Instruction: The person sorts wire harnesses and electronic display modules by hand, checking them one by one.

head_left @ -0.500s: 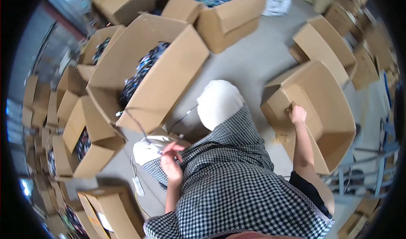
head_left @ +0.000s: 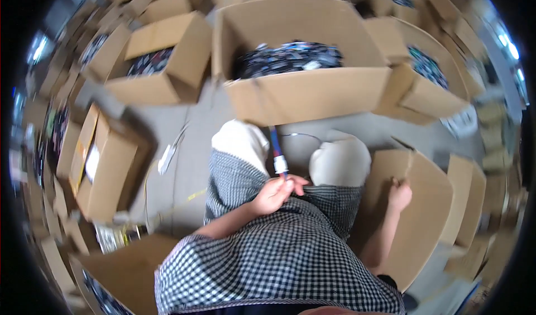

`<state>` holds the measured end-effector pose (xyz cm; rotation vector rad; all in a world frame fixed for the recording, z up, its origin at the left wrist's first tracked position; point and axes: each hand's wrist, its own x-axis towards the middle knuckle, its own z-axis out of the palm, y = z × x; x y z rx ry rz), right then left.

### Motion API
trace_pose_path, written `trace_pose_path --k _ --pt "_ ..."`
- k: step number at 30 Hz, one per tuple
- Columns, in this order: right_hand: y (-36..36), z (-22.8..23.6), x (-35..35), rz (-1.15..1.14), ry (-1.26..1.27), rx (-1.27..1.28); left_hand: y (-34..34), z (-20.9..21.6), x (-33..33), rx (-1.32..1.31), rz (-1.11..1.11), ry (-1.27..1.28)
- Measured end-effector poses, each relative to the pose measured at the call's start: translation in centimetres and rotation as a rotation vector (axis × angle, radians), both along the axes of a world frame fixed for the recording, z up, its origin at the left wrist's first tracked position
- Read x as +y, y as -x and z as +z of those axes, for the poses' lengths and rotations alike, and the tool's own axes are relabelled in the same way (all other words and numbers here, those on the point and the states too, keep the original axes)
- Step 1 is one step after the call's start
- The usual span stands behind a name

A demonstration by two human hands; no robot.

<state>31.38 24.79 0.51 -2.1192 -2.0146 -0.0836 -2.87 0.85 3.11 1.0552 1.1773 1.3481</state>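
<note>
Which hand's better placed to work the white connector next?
Left hand, likely: it's at the lower end of the white connector, while the right hand is over at the right-side carton.

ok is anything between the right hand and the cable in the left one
Yes: the white-covered right knee lies between the right hand, at the open carton, and the cable with the white connector in the left hand, as seen from above; heights are hard to judge.

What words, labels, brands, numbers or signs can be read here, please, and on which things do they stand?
No text can be read.
White connector by the left hand: any marking is too small and blurred.
Large cardboard box ahead: no legible lettering.
</note>
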Motion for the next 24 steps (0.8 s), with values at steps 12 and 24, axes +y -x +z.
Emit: trace_pose_path --k 12,24 --pt "4.9 -1.3 -0.8 0.050 0.208 0.027 -2.3 0.2 0.3 0.067 -0.074 -0.069" --pt "5.4 -1.9 7.0 0.077 0.227 0.103 -3.8 -1.1 1.0 -0.044 -0.061 0.019"
